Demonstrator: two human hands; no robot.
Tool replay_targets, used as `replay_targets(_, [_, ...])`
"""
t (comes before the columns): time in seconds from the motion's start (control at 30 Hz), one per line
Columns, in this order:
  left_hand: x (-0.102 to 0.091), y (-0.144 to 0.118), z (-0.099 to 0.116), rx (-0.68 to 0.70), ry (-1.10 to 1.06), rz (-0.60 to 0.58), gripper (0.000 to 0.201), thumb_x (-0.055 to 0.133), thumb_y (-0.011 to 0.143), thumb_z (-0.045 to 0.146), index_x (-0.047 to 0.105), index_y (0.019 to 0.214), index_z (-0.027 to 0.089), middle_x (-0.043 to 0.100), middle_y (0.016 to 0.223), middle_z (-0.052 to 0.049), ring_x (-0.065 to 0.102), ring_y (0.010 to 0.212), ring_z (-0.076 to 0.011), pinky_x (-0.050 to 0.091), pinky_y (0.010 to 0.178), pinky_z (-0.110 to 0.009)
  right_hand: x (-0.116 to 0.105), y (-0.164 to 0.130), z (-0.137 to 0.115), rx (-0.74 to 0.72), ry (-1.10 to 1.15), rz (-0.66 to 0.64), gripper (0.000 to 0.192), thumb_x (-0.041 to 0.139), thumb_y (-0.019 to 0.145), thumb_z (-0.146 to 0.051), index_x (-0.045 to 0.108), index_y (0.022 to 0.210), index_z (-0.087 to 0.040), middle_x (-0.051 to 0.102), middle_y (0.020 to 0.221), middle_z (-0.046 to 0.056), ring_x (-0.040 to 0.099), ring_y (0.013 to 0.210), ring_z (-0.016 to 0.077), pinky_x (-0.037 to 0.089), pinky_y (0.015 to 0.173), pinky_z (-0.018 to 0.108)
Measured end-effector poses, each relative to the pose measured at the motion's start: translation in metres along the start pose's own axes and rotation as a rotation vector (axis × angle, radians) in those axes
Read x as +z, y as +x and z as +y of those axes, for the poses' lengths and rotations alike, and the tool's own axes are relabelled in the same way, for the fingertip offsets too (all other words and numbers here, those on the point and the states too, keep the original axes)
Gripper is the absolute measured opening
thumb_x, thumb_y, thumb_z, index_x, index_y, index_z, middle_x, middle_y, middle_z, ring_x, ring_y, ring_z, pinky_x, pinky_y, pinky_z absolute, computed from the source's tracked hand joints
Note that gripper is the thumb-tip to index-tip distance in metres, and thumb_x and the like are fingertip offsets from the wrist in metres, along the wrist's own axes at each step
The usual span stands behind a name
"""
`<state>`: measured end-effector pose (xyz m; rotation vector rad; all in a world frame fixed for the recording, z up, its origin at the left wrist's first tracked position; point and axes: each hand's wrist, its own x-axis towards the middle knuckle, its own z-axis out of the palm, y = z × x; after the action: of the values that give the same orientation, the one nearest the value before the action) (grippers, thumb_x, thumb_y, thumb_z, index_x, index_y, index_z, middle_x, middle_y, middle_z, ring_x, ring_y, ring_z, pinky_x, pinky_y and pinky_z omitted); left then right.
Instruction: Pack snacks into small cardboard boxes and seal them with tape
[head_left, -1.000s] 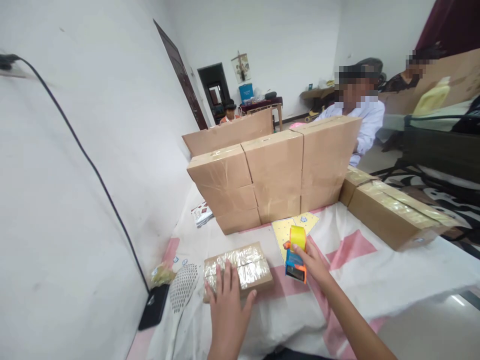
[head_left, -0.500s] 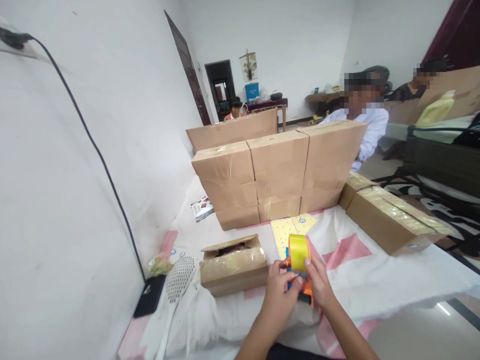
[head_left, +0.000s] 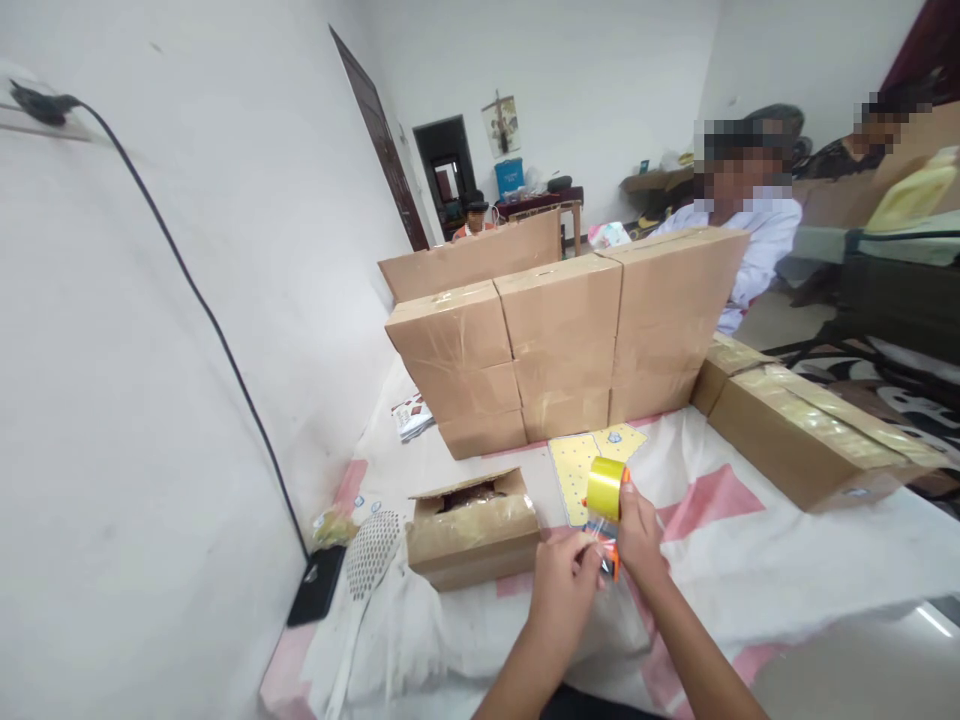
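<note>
- The tape gun [head_left: 604, 505] has a yellow roll on top and an orange and blue body; it stands over the cloth [head_left: 720, 560], just at 3 o'clock of the small box [head_left: 472, 535].
- Right hand [head_left: 640, 530]: fingers wrapped round the gun's body from 3 o'clock.
- Left hand [head_left: 564, 585]: fingertips pinched at the gun's lower end, at 7 o'clock of the roll; what they pinch is too small to tell.
- The small box has its flap ajar and glossy tape across the front.
- A stack [head_left: 562, 345] of boxes stands at 12 o'clock.
</note>
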<state>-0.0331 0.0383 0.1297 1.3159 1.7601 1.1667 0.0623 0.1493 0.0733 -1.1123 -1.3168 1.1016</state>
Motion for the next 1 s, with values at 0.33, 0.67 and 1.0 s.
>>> replay_targets(0.33, [0.027, -0.023, -0.056, -0.210, -0.285, -0.186, 0.051, 0.056, 0.087, 0.058, 0.075, 0.079, 0.011, 0.051, 0.050, 0.002, 0.044, 0.050, -0.0122, 0.034, 0.058, -0.026, -0.014, 0.048, -0.019, 0.351, 0.366, 0.096, 0.050, 0.055, 0.083, -0.066, 0.066, 0.090, -0.018, 0.069, 0.069, 0.002, 0.064, 0.057, 0.0203, 0.050, 0.051, 0.031])
replay_targets(0.67, [0.040, -0.012, -0.068, -0.073, -0.309, -0.223, 0.053, 0.055, 0.090, 0.060, 0.079, 0.087, 0.013, 0.060, 0.061, -0.002, 0.051, 0.061, -0.0150, 0.042, 0.064, -0.027, -0.025, 0.023, -0.013, 0.528, 0.435, 0.015, 0.033, 0.058, 0.080, -0.055, 0.060, 0.082, -0.022, 0.067, 0.065, 0.002, 0.067, 0.059, 0.0238, 0.056, 0.054, 0.034])
replay_targets(1.0, [0.048, -0.016, -0.052, 0.470, -0.031, -0.414, 0.052, 0.039, 0.102, 0.053, 0.078, 0.086, 0.022, 0.077, 0.083, -0.009, 0.067, 0.082, -0.0225, 0.040, 0.095, -0.042, -0.060, -0.014, -0.008, 0.412, 0.325, -0.157, 0.043, 0.064, 0.074, -0.055, 0.039, 0.054, -0.026, 0.047, 0.046, -0.001, 0.046, 0.042, 0.0165, 0.045, 0.042, 0.032])
